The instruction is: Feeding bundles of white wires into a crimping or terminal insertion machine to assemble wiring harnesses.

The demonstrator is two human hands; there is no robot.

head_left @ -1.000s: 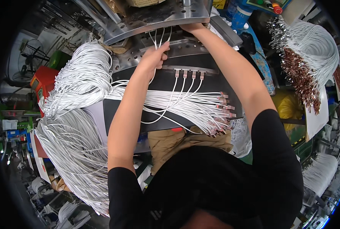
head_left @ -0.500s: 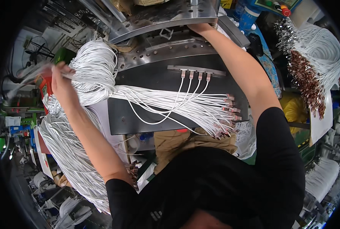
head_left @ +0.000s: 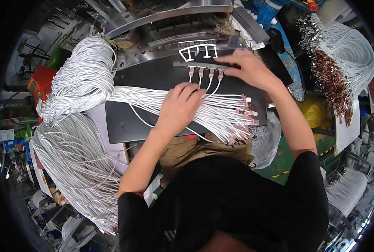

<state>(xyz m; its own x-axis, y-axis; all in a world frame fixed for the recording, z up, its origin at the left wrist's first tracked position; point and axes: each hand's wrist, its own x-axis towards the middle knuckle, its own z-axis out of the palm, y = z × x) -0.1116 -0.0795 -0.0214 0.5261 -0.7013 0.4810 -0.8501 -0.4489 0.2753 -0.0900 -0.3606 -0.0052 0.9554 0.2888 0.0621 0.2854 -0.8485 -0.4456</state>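
Note:
My left hand (head_left: 180, 105) lies palm down over a bundle of white cables (head_left: 147, 98), its fingers slightly spread near several single cables. Those cables end in clear connectors (head_left: 201, 72) set in a row along a narrow grey metal bar (head_left: 185, 64). At the bar's right end is my right hand (head_left: 247, 67), slightly blurred, with index finger and thumb apart on either side of the bar. Just behind the bar stands a white ladder-like plastic piece (head_left: 190, 54). More connectors (head_left: 246, 112) finish the bundle's right end on the black work plate (head_left: 128, 126).
A metal press (head_left: 170, 17) with a perforated edge stands at the back. Large coils of white cable (head_left: 84, 69) rise at the left, with more hanging below them. A cable bundle with brown ends (head_left: 350, 59) hangs at the right, above a yellow bag (head_left: 312, 119).
My left hand has come from the far left, where it held something translucent, onto the cables. My right hand has drawn out of the press to the bar. The white piece is now visible.

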